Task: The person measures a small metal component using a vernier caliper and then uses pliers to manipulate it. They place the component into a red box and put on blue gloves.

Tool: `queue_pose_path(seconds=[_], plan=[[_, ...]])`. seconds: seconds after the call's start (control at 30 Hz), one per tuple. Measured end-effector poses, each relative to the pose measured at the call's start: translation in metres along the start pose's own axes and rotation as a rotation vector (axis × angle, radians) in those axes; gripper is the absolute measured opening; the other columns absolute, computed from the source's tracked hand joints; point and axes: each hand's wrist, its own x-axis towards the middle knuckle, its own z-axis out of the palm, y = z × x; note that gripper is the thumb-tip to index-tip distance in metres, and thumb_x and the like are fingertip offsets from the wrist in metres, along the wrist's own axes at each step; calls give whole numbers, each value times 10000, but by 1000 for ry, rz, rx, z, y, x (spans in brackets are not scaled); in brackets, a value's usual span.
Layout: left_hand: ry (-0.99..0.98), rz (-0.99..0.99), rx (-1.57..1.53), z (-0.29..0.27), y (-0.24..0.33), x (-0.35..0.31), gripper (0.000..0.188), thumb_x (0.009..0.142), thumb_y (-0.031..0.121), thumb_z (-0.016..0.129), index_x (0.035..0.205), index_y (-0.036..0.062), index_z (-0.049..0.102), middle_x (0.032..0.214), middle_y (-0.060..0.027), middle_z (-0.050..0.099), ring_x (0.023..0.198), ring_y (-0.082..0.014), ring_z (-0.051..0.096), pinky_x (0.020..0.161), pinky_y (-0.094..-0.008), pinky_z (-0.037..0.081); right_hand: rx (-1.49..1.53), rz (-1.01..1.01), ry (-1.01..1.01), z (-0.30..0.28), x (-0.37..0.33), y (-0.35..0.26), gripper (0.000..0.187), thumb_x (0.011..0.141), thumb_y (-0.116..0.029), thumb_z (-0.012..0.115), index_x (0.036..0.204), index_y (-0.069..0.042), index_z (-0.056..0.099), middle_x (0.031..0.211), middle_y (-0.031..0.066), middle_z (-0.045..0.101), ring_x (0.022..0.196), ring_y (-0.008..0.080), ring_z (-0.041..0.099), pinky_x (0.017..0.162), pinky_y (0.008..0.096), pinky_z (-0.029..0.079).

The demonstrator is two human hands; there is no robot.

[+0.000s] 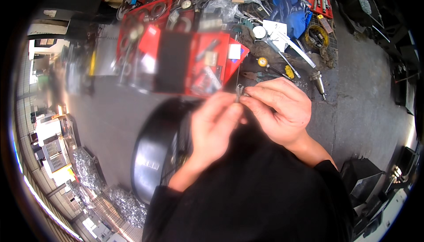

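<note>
My left hand (213, 125) and my right hand (282, 107) meet in front of my chest, close to the near edge of the cluttered bench. Between their fingertips is a small grey metal part (239, 93) with a forked or hooked upper end. The left thumb and fingers pinch its lower end; the left hand is slightly blurred. From the right, my right thumb and forefinger pinch at its side. The fingers hide much of the part, so its exact kind is unclear. A red open case (205, 67) lies just beyond my left hand.
A yellow dial gauge (263, 61), a steel tapered tool holder (317, 82) and a yellow-rimmed round container (326, 37) lie beyond my right hand. Blue plastic (289, 15) sits farther back. A black drum-like object (150, 153) stands left; heaped metal shavings (126, 202) lie lower left.
</note>
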Motion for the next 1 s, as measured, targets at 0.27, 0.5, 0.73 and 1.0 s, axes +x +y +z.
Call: queue_pose_path(seconds=[0.27, 0.5, 0.73, 1.0], plan=[[15, -52, -26, -1, -1, 1, 181, 1053, 85, 628, 1143, -64, 679, 977, -64, 647, 772, -110, 627, 660, -231, 482, -56, 25, -37, -4, 7, -6, 164, 819, 26, 792, 977, 11, 755, 889, 117, 700, 712, 237, 679, 616, 319, 532], [35, -30, -54, 0, -4, -2, 172, 1052, 64, 622, 1161, -56, 679, 1014, -69, 649, 782, -117, 628, 666, -235, 486, -89, 29, -48, -5, 9, -12, 161, 817, 39, 788, 971, 14, 750, 864, 110, 691, 683, 227, 669, 581, 314, 522], [26, -8, -65, -4, -7, -3, 164, 1006, 0, 644, 1143, -84, 672, 1095, -81, 667, 810, -116, 688, 693, -234, 533, -61, 54, -28, -3, 7, -14, 199, 770, 38, 826, 955, -1, 764, 840, 89, 691, 664, 220, 673, 569, 318, 525], [43, 14, -19, -2, -4, -2, 149, 998, -9, 641, 1117, -87, 681, 1062, -82, 661, 808, -118, 678, 699, -239, 535, -78, 43, -35, -5, 9, -16, 194, 763, 25, 826, 943, -9, 761, 830, 83, 688, 664, 225, 668, 576, 321, 528]])
